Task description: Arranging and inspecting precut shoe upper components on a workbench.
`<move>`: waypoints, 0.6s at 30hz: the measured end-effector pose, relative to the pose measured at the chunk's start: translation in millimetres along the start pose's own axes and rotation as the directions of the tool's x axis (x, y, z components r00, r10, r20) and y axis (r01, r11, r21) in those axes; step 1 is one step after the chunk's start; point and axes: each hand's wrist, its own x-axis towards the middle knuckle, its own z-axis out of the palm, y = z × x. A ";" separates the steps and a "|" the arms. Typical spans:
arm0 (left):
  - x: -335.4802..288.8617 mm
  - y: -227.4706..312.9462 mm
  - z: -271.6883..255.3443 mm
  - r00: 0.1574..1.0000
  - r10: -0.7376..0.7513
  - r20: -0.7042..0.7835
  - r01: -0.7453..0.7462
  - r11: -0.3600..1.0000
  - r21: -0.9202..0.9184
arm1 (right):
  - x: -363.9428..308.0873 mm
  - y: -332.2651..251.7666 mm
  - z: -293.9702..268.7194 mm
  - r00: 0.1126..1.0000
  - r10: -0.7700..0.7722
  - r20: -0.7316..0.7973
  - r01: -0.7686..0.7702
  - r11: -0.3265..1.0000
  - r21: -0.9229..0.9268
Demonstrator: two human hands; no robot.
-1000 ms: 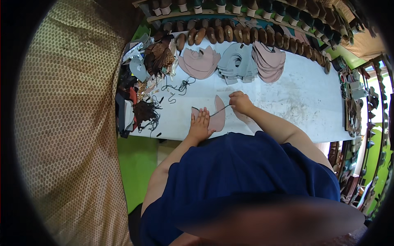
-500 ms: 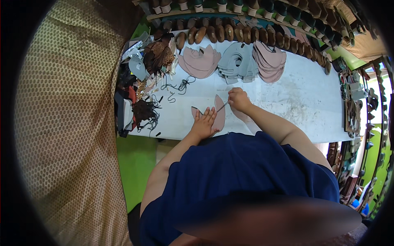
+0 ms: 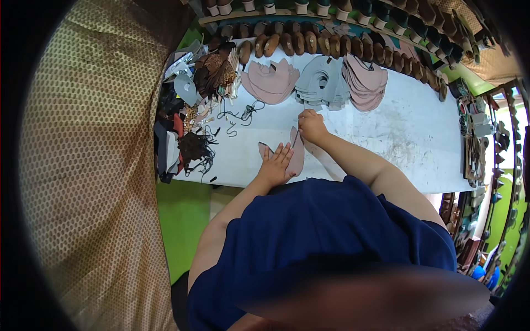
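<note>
A pink shoe-upper piece (image 3: 297, 158) with a deep V-shaped notch lies flat on the table near my body. My left hand (image 3: 275, 166) presses on it over the notch, fingers stretched out and spread. Fingers closed in a pinch, my right hand (image 3: 313, 127) is just beyond the piece's pointed tip. It grips the far end of a thin dark strip (image 3: 296, 139), which runs along the notch's right edge from near my left fingertips. A similar dark line borders the notch's left edge. The exact grip of the right fingertips is partly hidden.
Stacks of pink pieces (image 3: 270, 83), grey pieces (image 3: 321, 83) and more pink pieces (image 3: 365, 85) lie farther back. Shoe lasts (image 3: 298, 43) line the table's back edge. Black cords (image 3: 251, 113), brown tassels (image 3: 196, 149) and scraps crowd the left. A patterned curtain (image 3: 99, 165) hangs at left.
My right hand has moved left and slightly away from me, swinging the dark strip from slanting across the piece to a steeper line along the notch's right edge. My left hand stays put.
</note>
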 end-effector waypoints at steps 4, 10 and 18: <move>3.8 3.3 0.5 0.999 -0.040 0.010 0.040 0.999 0.029 | -2.2 -2.9 -3.0 0.998 0.049 -0.032 -0.048 0.999 0.017; -11.4 -11.1 20.4 0.981 -0.036 -0.189 0.009 0.990 -0.143 | -24.9 13.6 1.4 0.963 -0.187 -0.194 0.212 0.970 0.116; -50.4 -37.8 1.4 0.933 -0.052 -0.356 0.036 0.998 -0.053 | -73.7 6.6 -11.3 0.805 -0.592 -0.050 0.593 0.799 0.098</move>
